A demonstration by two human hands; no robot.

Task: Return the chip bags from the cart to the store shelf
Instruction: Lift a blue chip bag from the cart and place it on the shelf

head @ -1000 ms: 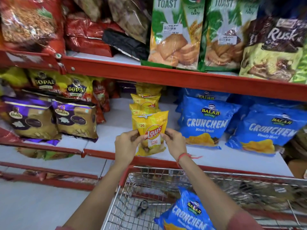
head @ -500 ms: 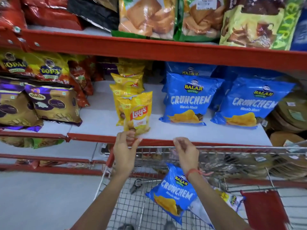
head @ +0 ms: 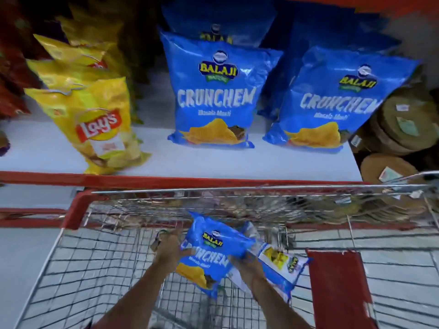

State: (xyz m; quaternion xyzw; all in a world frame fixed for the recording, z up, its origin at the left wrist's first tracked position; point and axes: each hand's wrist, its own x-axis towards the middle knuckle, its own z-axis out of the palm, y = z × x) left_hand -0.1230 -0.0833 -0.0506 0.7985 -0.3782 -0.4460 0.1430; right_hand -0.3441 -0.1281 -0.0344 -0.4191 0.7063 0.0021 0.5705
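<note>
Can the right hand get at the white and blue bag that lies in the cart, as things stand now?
Probably yes. The white and blue bag lies just beside the right hand, its right part uncovered. But that hand, with the left hand, grips the blue Crunchem bag, which overlaps the other bag's left end.

Both hands have left the shelf edge and dropped into the cart [head: 78, 252]. The left hand [head: 169, 251] and right hand [head: 247, 267] now grip opposite sides of the blue Crunchem bag [head: 211, 252]. The yellow Lay's bag [head: 95, 127], released, leans at the shelf's front edge.
</note>
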